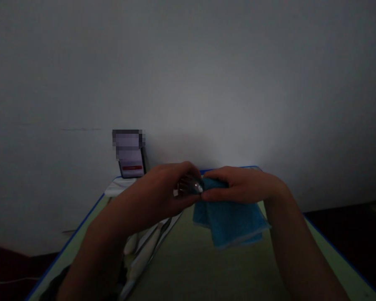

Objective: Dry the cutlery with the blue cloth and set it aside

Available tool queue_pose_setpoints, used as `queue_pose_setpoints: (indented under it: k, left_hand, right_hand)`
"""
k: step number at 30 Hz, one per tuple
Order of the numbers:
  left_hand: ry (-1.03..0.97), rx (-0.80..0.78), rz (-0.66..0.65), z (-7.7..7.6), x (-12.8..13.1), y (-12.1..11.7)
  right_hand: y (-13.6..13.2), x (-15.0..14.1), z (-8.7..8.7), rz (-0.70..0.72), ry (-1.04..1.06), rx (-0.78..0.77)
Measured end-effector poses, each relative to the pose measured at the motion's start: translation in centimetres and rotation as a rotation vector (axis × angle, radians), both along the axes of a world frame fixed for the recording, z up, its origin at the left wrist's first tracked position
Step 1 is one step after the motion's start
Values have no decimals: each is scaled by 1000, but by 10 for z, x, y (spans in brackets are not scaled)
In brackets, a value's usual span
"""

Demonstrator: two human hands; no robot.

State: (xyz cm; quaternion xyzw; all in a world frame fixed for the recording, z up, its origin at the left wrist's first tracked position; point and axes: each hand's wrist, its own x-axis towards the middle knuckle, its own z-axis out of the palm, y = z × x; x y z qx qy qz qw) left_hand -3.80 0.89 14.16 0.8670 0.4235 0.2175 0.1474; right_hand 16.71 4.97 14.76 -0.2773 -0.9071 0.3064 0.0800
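Note:
My left hand (172, 184) is curled round the head of a metal fork (192, 185), whose tines point left into my palm. From the other side my right hand (238, 184) pinches a blue cloth (235, 221) against the fork just below its tines. The cloth hangs in folds under my right hand, over the table. The fork's handle is hidden by the cloth and my right fingers.
Light-handled utensils (147, 248) lie on the green table (207, 271) beside my left forearm, partly covered by it. A phone (131, 159) with a lit screen leans against the wall (207, 83) at the table's back left. Blue trim runs along the table's edges.

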Motion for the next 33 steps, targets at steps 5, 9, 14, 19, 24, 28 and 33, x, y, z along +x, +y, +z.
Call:
queue_pose_setpoints:
  k: [5,9,14,19,24,28,33]
  left_hand:
    - [4,1,-1,2,2,-1]
    - [8,34,-13,1,2,0]
    - [3,20,-18,0,2,1]
    - [23,33,-7,1,2,0]
    - [26,17,-12,2,2,0]
    - [14,22,-15,1,2,0]
    - [7,3,-24,0,2,1]
  right_hand:
    - [-1,1,0,-4,1,-5]
    - [-2,1,1,4,-10,-17]
    - [-3,1,2,7,-8,2]
    - [-2,0,3,6,-25,-11]
    - [-2,1,2,-14,-37,-2]
    - [-2,1,2,4,-22,-19]
    - [-1,1,2,-7,-36,-17]
